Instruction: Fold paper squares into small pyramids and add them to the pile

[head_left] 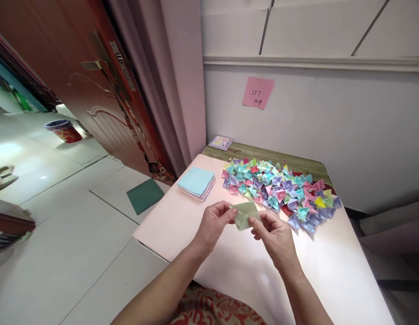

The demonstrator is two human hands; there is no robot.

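A pale green folded paper piece is held above the pink table sheet between both hands. My left hand pinches its left edge with thumb and fingers closed. My right hand pinches its lower right side, fingers curled. Just beyond the hands lies a wide heap of many small folded paper shapes in pink, purple, teal, green and yellow. A stack of square paper sheets, light blue on top, lies to the left of the heap.
A small card pack sits at the table's far left corner against the white wall, which carries a pink note. On the tiled floor lie a green sheet and a red bin. A wooden door stands at left.
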